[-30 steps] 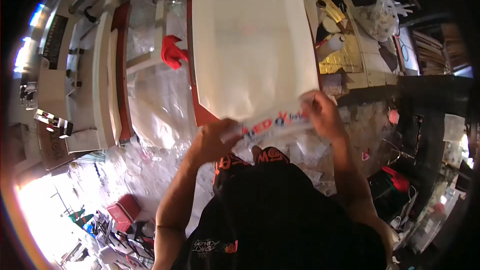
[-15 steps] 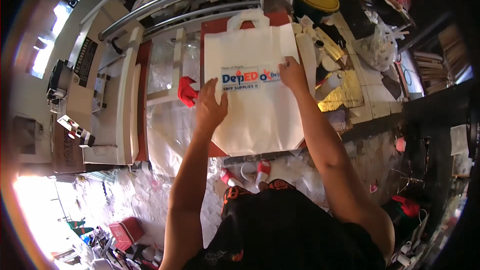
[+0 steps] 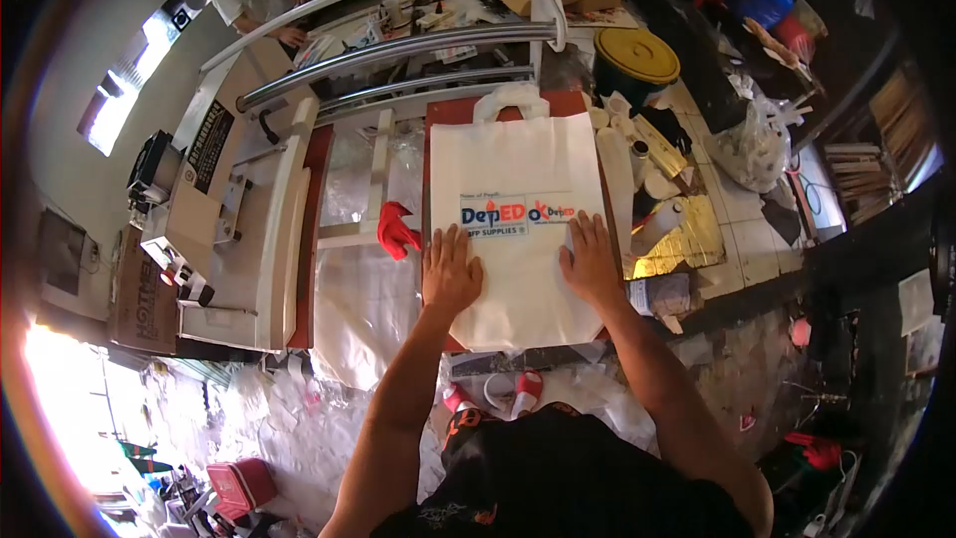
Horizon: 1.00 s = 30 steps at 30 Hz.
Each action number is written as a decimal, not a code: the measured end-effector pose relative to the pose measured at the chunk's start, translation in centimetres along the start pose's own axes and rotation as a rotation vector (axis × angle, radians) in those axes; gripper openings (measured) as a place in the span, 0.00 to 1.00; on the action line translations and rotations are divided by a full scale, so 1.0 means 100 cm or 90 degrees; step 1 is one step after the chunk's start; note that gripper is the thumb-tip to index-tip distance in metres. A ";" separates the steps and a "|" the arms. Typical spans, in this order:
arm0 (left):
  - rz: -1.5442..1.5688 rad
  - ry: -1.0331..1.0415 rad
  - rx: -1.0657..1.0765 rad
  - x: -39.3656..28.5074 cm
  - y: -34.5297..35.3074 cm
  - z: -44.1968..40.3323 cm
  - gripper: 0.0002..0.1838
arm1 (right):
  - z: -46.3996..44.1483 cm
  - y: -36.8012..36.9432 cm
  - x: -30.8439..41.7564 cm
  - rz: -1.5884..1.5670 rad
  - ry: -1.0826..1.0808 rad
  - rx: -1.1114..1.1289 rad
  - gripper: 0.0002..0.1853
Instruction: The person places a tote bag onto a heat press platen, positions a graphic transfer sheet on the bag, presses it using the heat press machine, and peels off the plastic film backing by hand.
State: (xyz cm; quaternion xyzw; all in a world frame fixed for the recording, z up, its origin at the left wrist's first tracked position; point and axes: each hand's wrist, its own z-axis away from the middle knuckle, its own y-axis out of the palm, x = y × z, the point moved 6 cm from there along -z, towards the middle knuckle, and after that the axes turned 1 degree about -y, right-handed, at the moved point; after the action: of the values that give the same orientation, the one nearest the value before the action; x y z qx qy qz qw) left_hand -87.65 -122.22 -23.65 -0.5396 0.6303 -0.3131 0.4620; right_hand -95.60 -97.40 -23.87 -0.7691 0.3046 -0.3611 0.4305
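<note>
Yellow-lidded bucket [image 3: 636,58], red box [image 3: 242,488].

A smooth, matt, cloth-like surface is seen on the white bag [image 3: 518,289]. Glossy, polished metal is shown by the long rail [image 3: 398,46]. Crinkled, clear plastic is recognised in the bag of scraps [image 3: 749,144]; shiny gold foil is seen in the sheet [image 3: 687,239], soft red cloth in the glove [image 3: 397,230].

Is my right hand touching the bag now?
Touching: the head view shows your right hand resting flat on the bag, fingers spread across its printed side.
</note>
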 end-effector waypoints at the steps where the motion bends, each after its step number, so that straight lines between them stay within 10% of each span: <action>1: 0.008 -0.007 0.002 0.000 0.001 0.000 0.30 | 0.001 0.001 -0.002 0.002 0.002 -0.001 0.29; 30: 0.100 -0.026 -0.183 0.065 -0.082 0.011 0.27 | 0.000 0.005 -0.008 -0.028 0.019 -0.014 0.30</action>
State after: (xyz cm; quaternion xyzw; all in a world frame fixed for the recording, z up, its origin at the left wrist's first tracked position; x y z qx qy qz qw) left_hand -83.32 -130.20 -18.29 -0.5559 0.6991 -0.1716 0.4157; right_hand -96.10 -97.03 -24.59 -0.7750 0.2977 -0.3786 0.4092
